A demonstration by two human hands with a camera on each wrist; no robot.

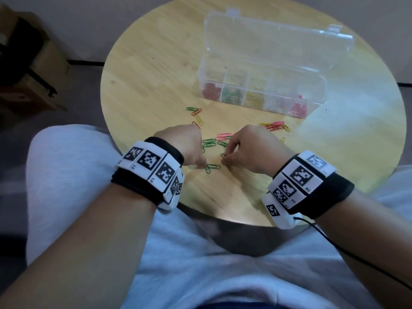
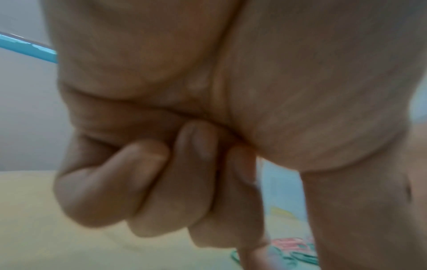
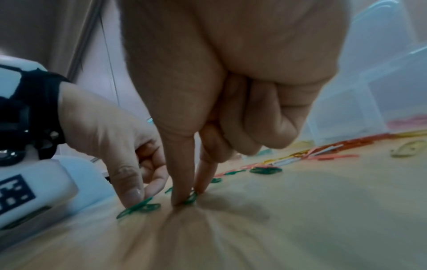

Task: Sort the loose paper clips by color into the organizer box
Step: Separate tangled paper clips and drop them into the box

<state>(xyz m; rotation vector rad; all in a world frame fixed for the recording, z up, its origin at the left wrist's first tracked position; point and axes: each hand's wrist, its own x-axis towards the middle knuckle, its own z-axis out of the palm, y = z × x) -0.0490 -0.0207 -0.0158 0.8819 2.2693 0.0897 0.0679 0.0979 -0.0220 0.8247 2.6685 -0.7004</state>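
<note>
Loose paper clips in green, pink, orange and yellow lie scattered on the round wooden table. Behind them stands the clear organizer box with its lid up; its compartments hold red, green, yellow, pale and pink clips. My left hand pinches a green clip with thumb and forefinger at the table's near side, and a second green clip lies against it. My right hand pinches another green clip against the wood. The other left fingers are curled into the palm.
More green and pink clips lie just beyond both hands. A brown cardboard box stands on the floor to the left. My lap in light trousers is under the table's near edge. A black cable trails from the right wristband.
</note>
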